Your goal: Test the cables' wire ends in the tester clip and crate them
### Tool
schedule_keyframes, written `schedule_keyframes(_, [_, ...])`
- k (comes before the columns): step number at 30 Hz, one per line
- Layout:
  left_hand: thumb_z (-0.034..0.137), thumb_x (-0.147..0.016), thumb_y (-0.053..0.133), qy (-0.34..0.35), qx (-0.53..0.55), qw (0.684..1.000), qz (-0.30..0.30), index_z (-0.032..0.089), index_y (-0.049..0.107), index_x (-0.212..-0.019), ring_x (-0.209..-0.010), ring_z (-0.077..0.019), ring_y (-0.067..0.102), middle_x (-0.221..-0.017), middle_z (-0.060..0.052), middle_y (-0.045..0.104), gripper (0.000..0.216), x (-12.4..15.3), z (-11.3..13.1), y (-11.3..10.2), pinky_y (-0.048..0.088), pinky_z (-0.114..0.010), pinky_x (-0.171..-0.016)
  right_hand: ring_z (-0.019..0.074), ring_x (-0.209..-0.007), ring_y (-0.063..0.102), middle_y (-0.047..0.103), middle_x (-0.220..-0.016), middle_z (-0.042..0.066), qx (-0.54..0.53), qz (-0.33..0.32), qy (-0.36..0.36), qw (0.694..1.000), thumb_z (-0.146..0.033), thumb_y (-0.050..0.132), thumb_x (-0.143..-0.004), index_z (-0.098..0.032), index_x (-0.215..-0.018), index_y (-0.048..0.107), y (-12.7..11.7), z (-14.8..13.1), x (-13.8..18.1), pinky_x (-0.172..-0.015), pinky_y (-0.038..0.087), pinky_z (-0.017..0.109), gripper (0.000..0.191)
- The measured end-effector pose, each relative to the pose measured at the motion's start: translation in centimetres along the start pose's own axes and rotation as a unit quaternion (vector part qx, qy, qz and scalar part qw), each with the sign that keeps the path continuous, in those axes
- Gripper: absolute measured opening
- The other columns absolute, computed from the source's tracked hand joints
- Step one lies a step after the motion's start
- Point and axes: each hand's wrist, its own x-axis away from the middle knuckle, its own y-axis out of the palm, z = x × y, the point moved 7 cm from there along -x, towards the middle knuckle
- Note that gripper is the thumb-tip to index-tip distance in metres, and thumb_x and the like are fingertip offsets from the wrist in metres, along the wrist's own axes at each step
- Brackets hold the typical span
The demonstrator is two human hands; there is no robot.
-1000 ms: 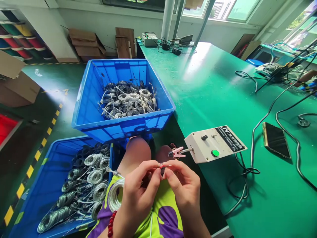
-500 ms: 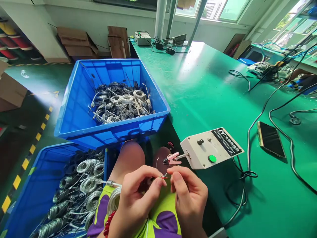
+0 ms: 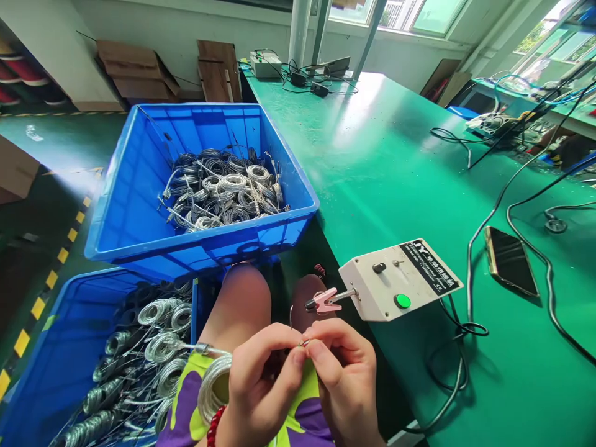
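Pinching the wires (image 3: 304,343), your left grip (image 3: 263,369) and right grip (image 3: 347,369) sit close together — press lightly and evenly.

- Daylight, bright and cool, enters through the sash window (image 3: 435,15) at one o'clock and the slanting window panes (image 3: 565,46) at two, both washed pale.
- Glare whitens the green workbench top (image 3: 350,118) at one o'clock; another sheen streaks the painted floor (image 3: 77,177) at nine.
- Deep shadow fills the space under the bench at five o'clock and dulls the lower blue crate (image 3: 60,338) at eight.
- Wide-angle stretching tilts shapes near the edges.
- Fine wires (image 3: 304,343) near centre, toward six, are too small to resolve.
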Motion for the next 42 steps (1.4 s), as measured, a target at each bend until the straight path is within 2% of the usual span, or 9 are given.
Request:
schedule_keyframes(5, [0.036, -0.115, 0.071, -0.045, 0.076, 0.996, -0.017, 0.026, 0.081, -0.103, -0.067, -0.0145, 0.068, -0.083, -0.001, 0.077, 0.019, 0.6, -0.4, 0.1, 0.055, -0.021, -0.062, 0.0164, -0.062, 0.061, 0.07, -0.068, 0.003, -0.175, -0.037, 0.099, 0.979, -0.044, 0.096, -0.086, -0.022, -0.077, 0.083, 1.8, 1.0, 0.4, -0.063, 0.056, 0.029, 0.027])
schedule_keyframes(8, [0.037, -0.115, 0.072, -0.099, 0.113, 0.988, -0.02, 0.023, 0.08, -0.098, -0.069, -0.0135, 0.064, -0.081, -0.001, 0.073, 0.023, 1.2, -0.9, 0.0, 0.052, -0.02, -0.064, 0.0148, -0.064, 0.059, 0.067, -0.067, 0.0, -0.234, -0.041, 0.131, 0.963, -0.042, 0.099, -0.084, -0.022, -0.077, 0.081, 2.7, 1.2, 0.7, -0.067, 0.054, 0.027, 0.028])
schedule_keyframes(13, [0.05, -0.11, 0.079, -0.209, 0.208, 0.956, 0.008, 0.019, 0.074, -0.088, -0.064, -0.0097, 0.05, -0.076, 0.001, 0.063, 0.038, 2.1, -2.0, -0.1, 0.04, -0.018, -0.058, 0.012, -0.061, 0.05, 0.06, -0.067, -0.003, -0.22, -0.08, 0.057, 0.97, -0.045, 0.089, -0.097, -0.025, -0.097, 0.085, 2.4, 1.3, 1.4, -0.063, 0.045, 0.024, 0.02])
schedule_keyframes(16, [0.056, -0.105, 0.083, -0.261, 0.267, 0.928, 0.011, 0.018, 0.071, -0.085, -0.061, -0.0087, 0.042, -0.071, 0.003, 0.055, 0.045, 2.4, -2.5, 0.3, 0.034, -0.018, -0.056, 0.0147, -0.066, 0.057, 0.066, -0.074, -0.001, -0.17, -0.113, 0.023, 0.979, -0.045, 0.088, -0.098, -0.026, -0.112, 0.086, 1.9, 1.7, 1.8, -0.067, 0.047, 0.027, 0.024])
schedule_keyframes(19, [0.059, -0.103, 0.084, -0.295, 0.307, 0.905, -0.003, 0.019, 0.069, -0.086, -0.058, -0.008, 0.037, -0.068, 0.005, 0.049, 0.046, 2.8, -2.8, 0.8, 0.028, -0.019, -0.054, 0.0157, -0.067, 0.062, 0.069, -0.076, -0.001, -0.149, -0.154, 0.016, 0.977, -0.039, 0.09, -0.098, -0.027, -0.113, 0.086, 2.1, 2.0, 1.9, -0.067, 0.049, 0.029, 0.02])
schedule_keyframes(25, [0.058, -0.105, 0.083, -0.306, 0.33, 0.892, -0.043, 0.019, 0.068, -0.09, -0.06, -0.0076, 0.032, -0.07, 0.006, 0.046, 0.045, 2.9, -2.8, 1.4, 0.024, -0.019, -0.054, 0.0114, -0.058, 0.059, 0.064, -0.065, -0.005, -0.159, -0.15, 0.004, 0.976, -0.032, 0.092, -0.098, -0.029, -0.102, 0.088, 2.6, 1.5, 1.4, -0.061, 0.045, 0.024, 0.007])
schedule_keyframes(30, [0.056, -0.107, 0.082, -0.284, 0.324, 0.9, -0.063, 0.018, 0.068, -0.086, -0.062, -0.0082, 0.029, -0.069, 0.006, 0.044, 0.045, 2.5, -2.5, 1.4, 0.026, -0.02, -0.056, 0.0099, -0.05, 0.052, 0.065, -0.061, -0.006, -0.228, -0.147, 0.003, 0.962, -0.029, 0.092, -0.098, -0.031, -0.101, 0.089, 3.3, 0.8, 1.3, -0.056, 0.042, 0.024, 0.005])
schedule_keyframes(36, [0.057, -0.104, 0.085, -0.276, 0.292, 0.914, -0.058, 0.018, 0.068, -0.084, -0.062, -0.0088, 0.035, -0.069, 0.004, 0.05, 0.047, 2.6, -2.2, 0.9, 0.026, -0.022, -0.056, 0.0062, -0.046, 0.046, 0.069, -0.062, -0.006, -0.3, -0.155, 0.017, 0.941, -0.025, 0.094, -0.096, -0.032, -0.096, 0.089, 4.6, 0.3, 1.1, -0.045, 0.022, 0.019, 0.009])
schedule_keyframes(42, [0.057, -0.104, 0.085, -0.269, 0.289, 0.916, -0.068, 0.018, 0.068, -0.082, -0.061, -0.0091, 0.036, -0.068, 0.004, 0.052, 0.048, 2.3, -2.0, 1.0, 0.028, -0.022, -0.057, 0.0055, -0.045, 0.046, 0.067, -0.062, -0.007, -0.316, -0.173, 0.032, 0.932, -0.025, 0.093, -0.097, -0.032, -0.096, 0.086, 4.6, 0.7, 1.2, -0.046, 0.024, 0.018, 0.01])
